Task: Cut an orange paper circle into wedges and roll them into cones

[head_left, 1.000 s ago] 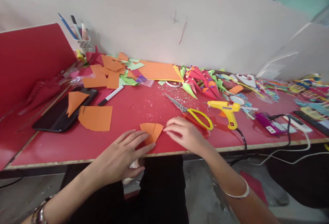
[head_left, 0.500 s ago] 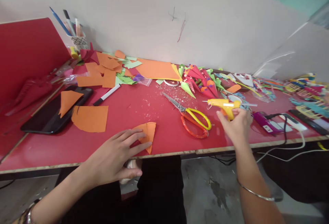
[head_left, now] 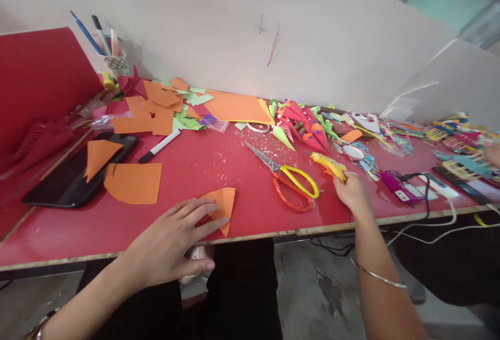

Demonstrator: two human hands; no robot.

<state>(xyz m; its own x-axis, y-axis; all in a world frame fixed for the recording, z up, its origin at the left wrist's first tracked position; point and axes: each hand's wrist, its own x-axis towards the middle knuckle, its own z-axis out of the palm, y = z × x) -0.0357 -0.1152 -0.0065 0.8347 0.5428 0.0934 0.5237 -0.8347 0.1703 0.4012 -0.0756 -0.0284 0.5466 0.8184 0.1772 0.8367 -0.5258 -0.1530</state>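
Observation:
My left hand (head_left: 177, 238) lies flat with fingers spread on an orange paper piece (head_left: 225, 202) at the table's front edge. The paper is fan-shaped, and my fingers cover its left part. My right hand (head_left: 352, 191) is closed round the handle of a yellow hot glue gun (head_left: 329, 163), whose nozzle points left. Between my hands lie scissors (head_left: 276, 167) with one yellow and one red handle loop, blades toward the back left. A second cut orange piece (head_left: 136, 183) with a curved edge lies to the left of my left hand.
A black phone (head_left: 66, 184) with an orange scrap on it, and a marker (head_left: 160, 145), lie at left. Paper scraps (head_left: 160, 103) and small paper cones (head_left: 292, 121) line the back. A purple box (head_left: 401, 186) with cables sits at right. Part of another hand (head_left: 492, 152) shows at the right edge.
My right hand has closed round the glue gun's handle and turned it, and the gun sits slightly further left. My left hand stays on the orange paper. The view has shifted slightly.

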